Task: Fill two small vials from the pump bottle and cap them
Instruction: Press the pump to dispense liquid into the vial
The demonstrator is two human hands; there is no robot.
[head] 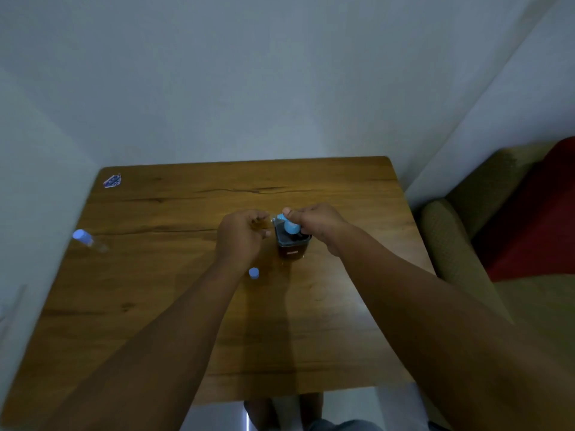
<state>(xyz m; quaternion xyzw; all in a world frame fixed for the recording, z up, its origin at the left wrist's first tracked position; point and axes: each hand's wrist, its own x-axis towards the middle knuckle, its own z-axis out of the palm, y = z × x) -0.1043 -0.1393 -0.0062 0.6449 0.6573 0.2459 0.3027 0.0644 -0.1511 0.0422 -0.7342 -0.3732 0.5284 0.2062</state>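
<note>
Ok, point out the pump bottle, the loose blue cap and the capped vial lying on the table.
pump bottle point(292, 249), head view, on its dark lower body.
loose blue cap point(254, 273), head view, on the cap's top.
capped vial point(81, 235), head view, on its blue cap end.

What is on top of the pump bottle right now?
The light blue pump head tops the pump bottle. The right hand rests fingers on it. Its nozzle tip is hidden behind the hands.
</note>
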